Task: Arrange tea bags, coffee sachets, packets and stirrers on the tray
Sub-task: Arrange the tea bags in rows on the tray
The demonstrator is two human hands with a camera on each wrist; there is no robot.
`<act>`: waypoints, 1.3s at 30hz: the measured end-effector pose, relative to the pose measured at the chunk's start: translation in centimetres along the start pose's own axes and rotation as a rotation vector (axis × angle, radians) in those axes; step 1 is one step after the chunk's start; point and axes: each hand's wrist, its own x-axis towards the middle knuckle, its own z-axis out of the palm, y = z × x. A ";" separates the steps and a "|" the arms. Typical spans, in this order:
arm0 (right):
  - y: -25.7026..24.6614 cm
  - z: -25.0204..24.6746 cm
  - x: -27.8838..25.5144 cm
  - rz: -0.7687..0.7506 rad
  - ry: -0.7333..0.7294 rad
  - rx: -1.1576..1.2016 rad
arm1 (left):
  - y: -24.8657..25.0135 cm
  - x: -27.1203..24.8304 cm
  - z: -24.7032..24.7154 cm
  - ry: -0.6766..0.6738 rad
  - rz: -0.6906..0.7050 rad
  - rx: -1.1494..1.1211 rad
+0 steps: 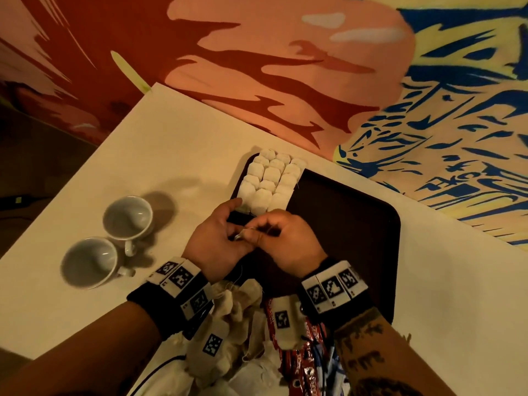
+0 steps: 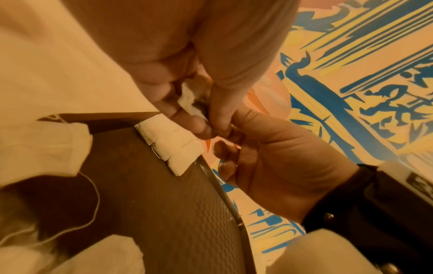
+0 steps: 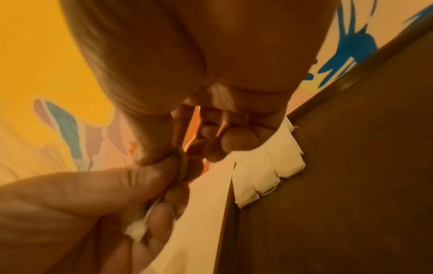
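I see both hands meeting just above the near-left part of the dark tray [image 1: 357, 224]. My left hand [image 1: 217, 241] curls round a small white tea bag [image 2: 189, 100], while my right hand [image 1: 288, 241] pinches something thin at its top, the string or tag by my guess. The laid-out rows of tea bags [image 1: 271, 181] sit at about 12 o'clock from the hands, in the tray's far-left corner. I judge the bag feather-light, soft and easily torn, so I would hold it by its flat sides. Loose bags and red sachets [image 1: 300, 367] lie at 6 o'clock.
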 end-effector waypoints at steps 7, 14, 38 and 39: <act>0.2 2.0 -2.9 0.156 0.440 0.379 | 0.4 -1.8 -0.1 0.083 -0.032 -0.401; 0.0 3.4 -5.8 0.189 0.339 0.403 | 0.5 -2.8 -0.3 0.060 0.016 -0.427; 1.8 2.9 -1.5 0.238 0.248 -0.085 | -3.3 -1.9 -2.9 0.027 0.095 0.117; 2.2 3.0 -0.7 0.263 0.218 -0.138 | -3.8 -1.9 -3.3 0.041 0.084 0.122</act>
